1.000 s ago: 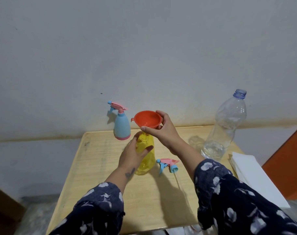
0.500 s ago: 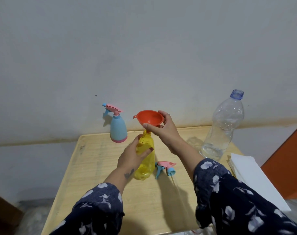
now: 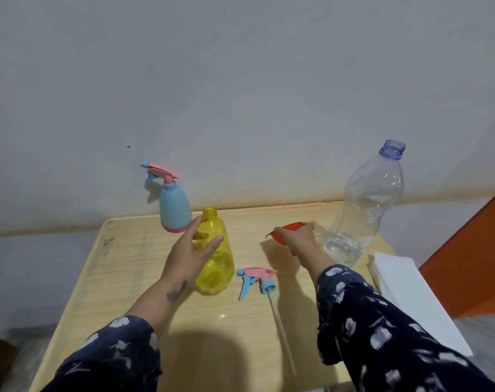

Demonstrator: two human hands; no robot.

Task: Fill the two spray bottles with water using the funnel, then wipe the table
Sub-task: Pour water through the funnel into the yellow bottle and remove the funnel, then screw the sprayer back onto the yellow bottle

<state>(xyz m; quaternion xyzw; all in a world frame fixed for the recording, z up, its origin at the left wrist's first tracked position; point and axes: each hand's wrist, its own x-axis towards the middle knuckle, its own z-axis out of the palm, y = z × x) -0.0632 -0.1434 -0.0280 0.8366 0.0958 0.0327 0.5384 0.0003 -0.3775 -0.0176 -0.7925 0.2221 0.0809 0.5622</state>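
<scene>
Sleeves (image 3: 387, 329) of dark floral cloth fill the near edge at 6 o'clock, over a pale wooden table (image 3: 122, 267). Detached pink-and-blue spray head (image 3: 256, 280) lies on its side near table centre, dip tube running toward 5 o'clock. Just to its 9 o'clock stands the yellow spray bottle (image 3: 216, 256), upright, neck uncovered. Left hand (image 3: 188, 256) is curved round the yellow bottle's left flank, thumb behind and fingers across the front, loosely gripping it. At 3 o'clock from the spray head, a stack of white paper towels (image 3: 404, 295) lies at the table's right edge. Right hand (image 3: 297, 237), farther out at 1 o'clock, grips the orange funnel (image 3: 283, 232) low over the table, fingers curled over its rim; whether the funnel touches the surface cannot be told. Just beside it at 2 o'clock stands a clear plastic water bottle (image 3: 368, 205), uncapped, with a little water at the bottom. Farthest, at 11 o'clock by the wall, the blue spray bottle (image 3: 174, 206) stands with its pink trigger head fitted.
</scene>
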